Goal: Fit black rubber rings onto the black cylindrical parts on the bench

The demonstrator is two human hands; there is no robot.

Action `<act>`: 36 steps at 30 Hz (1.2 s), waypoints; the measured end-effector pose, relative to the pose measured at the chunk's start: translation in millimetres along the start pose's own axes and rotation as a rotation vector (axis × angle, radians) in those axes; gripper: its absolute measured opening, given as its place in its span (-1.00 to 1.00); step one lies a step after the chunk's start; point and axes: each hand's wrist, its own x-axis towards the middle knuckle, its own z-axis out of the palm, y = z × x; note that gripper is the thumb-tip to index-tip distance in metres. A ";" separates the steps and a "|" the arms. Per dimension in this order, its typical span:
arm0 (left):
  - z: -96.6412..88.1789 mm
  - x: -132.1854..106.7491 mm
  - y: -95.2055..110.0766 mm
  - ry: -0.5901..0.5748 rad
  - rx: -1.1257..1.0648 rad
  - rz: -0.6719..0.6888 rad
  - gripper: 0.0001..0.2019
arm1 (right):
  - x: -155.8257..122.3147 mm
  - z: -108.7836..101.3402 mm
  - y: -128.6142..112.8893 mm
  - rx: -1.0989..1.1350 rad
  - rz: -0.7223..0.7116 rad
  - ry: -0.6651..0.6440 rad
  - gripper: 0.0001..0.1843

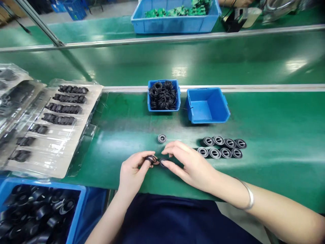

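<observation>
Several thin black rings (151,159) are bunched in my left hand (134,169), pinched between its thumb and fingers. Just right of them is a small dark round part (163,164), partly hidden by my right thumb. My right hand (184,162) has its thumb on that part, with the index finger curved above it. The left fingertips almost meet the same part. Beyond the hands, one black cylindrical part (162,138) stands alone with its round end up. To the right, several similar black cylinders (215,153) stand in two rows.
A small blue bin (164,110) full of black rings stands ahead, beside another blue bin (210,117). Trays (57,142) of black pieces lie left. A blue crate (81,210) of black parts sits lower left. Behind the rail is a large bin (175,27) of green pieces.
</observation>
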 end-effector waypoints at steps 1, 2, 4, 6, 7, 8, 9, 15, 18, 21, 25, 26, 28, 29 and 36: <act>0.0 0.0 2.0 0.002 0.050 0.037 -0.80 | 2.7 0.7 -0.4 0.070 0.027 -0.004 -0.80; -0.2 0.2 4.4 0.004 0.098 0.080 -0.79 | 5.5 2.0 -0.9 0.135 0.050 -0.014 -0.83; -0.9 1.2 9.5 0.012 0.175 0.175 -0.77 | 10.5 5.0 -2.5 0.239 0.083 -0.025 -0.90; -1.5 2.0 13.3 0.020 0.222 0.246 -0.77 | 14.0 7.0 -4.1 0.301 0.101 -0.015 -0.90; -1.6 2.3 14.4 0.022 0.230 0.267 -0.76 | 15.0 7.1 -4.5 0.319 0.109 -0.009 -0.87; -1.6 2.2 14.7 0.021 0.230 0.278 -0.76 | 15.6 6.8 -4.7 0.334 0.121 -0.006 -0.86; -1.6 1.9 14.3 0.019 0.222 0.282 -0.75 | 15.8 6.1 -4.4 0.347 0.133 -0.005 -0.84; -5.2 -4.8 3.2 0.005 0.124 0.182 -0.73 | 12.3 -1.4 1.9 0.419 0.254 -0.035 -0.80; -10.8 -9.7 -3.3 0.034 0.069 0.115 -0.76 | 9.2 -3.2 5.9 0.407 0.336 -0.117 -0.79; -14.9 -13.5 -7.9 0.031 0.122 0.160 -0.77 | 6.9 -1.2 8.9 0.387 0.385 -0.185 -0.80; -14.6 -17.8 -12.5 -0.009 0.275 0.360 -0.73 | 6.0 3.1 9.7 0.355 0.388 -0.189 -0.81; -13.7 -19.1 -13.9 -0.020 0.304 0.405 -0.72 | 6.1 3.6 9.5 0.352 0.388 -0.187 -0.81; -11.5 -21.9 -16.9 -0.034 0.347 0.496 -0.69 | 6.4 3.8 9.0 0.356 0.388 -0.180 -0.82; -10.4 -23.3 -18.5 -0.036 0.364 0.543 -0.68 | 6.6 3.7 8.9 0.358 0.385 -0.173 -0.81; -6.8 -28.4 -23.9 -0.106 0.492 0.768 -0.69 | 9.0 2.6 8.0 0.366 0.369 -0.157 -0.81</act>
